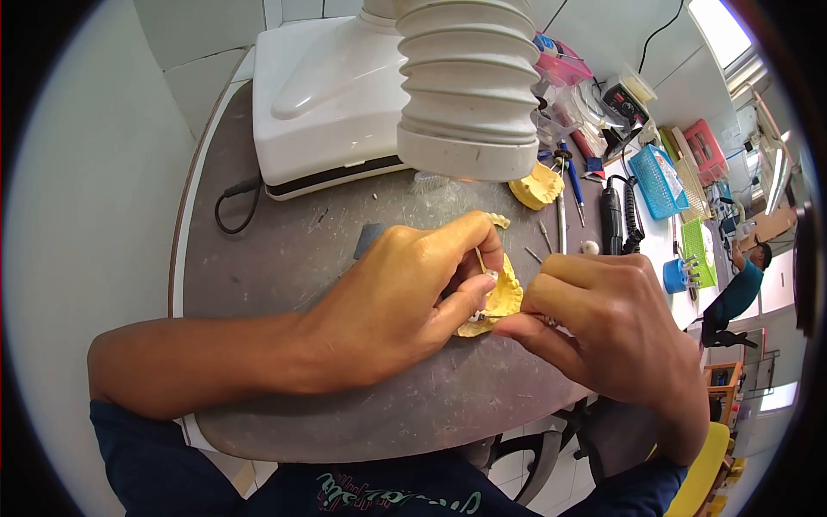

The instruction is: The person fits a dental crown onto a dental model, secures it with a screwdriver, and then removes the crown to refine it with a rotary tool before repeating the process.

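Note:
A yellow dental cast [506,297] lies on the grey worktop [258,267], partly covered by both hands. My left hand [422,289] is closed at the cast's left side, thumb and forefinger pinched by a small whitish piece at their tips. My right hand [594,314] is closed at the cast's right side, its thumb and fingers pinching something thin that reaches over the cast's front part; what it is cannot be made out. A small yellow strip [498,221] lies just behind my left fingers.
A white ribbed hose [469,86] hangs over the table beside a white machine [336,103]. Behind are another yellow cast [537,185], a blue pen [575,185], a black handpiece [611,220] and a blue basket [658,181]. A person [736,293] is far right.

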Action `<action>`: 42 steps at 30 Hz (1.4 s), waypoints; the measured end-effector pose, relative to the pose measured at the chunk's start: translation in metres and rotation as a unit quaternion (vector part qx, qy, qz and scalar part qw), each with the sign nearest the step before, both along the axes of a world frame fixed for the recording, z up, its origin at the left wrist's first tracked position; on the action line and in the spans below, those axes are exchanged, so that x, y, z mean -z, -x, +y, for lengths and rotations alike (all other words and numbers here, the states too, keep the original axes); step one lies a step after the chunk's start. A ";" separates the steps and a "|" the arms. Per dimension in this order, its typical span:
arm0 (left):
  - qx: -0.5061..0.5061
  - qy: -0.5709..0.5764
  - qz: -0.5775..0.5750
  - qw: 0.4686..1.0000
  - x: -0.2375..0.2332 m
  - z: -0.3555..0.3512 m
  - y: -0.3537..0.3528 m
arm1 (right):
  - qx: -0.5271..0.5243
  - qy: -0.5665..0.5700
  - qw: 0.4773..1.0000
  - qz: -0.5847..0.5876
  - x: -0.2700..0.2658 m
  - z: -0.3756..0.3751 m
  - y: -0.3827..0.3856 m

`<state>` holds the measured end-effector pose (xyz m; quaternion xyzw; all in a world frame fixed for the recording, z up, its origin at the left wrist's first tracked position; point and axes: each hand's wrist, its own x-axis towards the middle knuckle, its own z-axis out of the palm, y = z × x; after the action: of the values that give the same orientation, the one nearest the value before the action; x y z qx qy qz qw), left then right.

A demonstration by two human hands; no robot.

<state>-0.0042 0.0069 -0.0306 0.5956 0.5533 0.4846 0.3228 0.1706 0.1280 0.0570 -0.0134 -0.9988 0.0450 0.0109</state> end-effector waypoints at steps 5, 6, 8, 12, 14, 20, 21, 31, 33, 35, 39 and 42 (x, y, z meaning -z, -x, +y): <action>0.002 -0.003 -0.007 1.000 0.000 0.000 0.000 | -0.015 0.023 0.999 0.034 0.007 0.003 0.001; -0.001 -0.005 0.002 1.000 0.000 0.000 0.000 | -0.026 0.018 0.999 0.037 0.008 0.003 0.001; -0.005 -0.007 0.010 1.000 -0.001 0.000 0.000 | -0.027 0.025 0.999 0.031 0.007 0.003 0.001; -0.001 -0.005 0.011 1.000 0.001 0.000 0.001 | -0.026 0.033 0.997 0.065 0.012 0.004 -0.001; 0.000 -0.009 0.011 1.000 0.002 0.001 0.001 | -0.001 0.060 0.995 0.084 0.010 0.001 0.000; -0.007 0.003 0.003 1.000 -0.001 0.001 -0.001 | 0.060 0.030 0.997 0.037 0.001 0.001 -0.005; -0.008 0.008 0.002 1.000 -0.001 0.001 -0.001 | 0.052 0.008 0.998 0.021 0.001 0.001 -0.005; -0.005 0.008 -0.006 1.000 0.000 0.000 -0.001 | 0.007 0.048 0.994 0.096 -0.001 0.001 -0.006; -0.005 0.006 -0.008 1.000 0.001 0.001 0.000 | -0.002 0.032 0.995 0.099 -0.002 0.003 -0.008; -0.005 0.004 -0.011 1.000 0.000 0.000 0.000 | 0.020 0.037 0.994 0.100 -0.008 0.002 -0.011; -0.017 0.017 0.009 1.000 -0.002 0.000 0.000 | 0.085 0.090 0.986 0.108 -0.004 0.005 -0.024; -0.026 0.015 0.020 0.999 -0.002 0.000 0.001 | 0.131 0.132 0.980 0.073 0.014 0.009 -0.038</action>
<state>-0.0048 0.0068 -0.0282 0.5856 0.5825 0.4726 0.3074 0.2082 0.1370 0.0428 -0.1421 -0.9701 0.1759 0.0878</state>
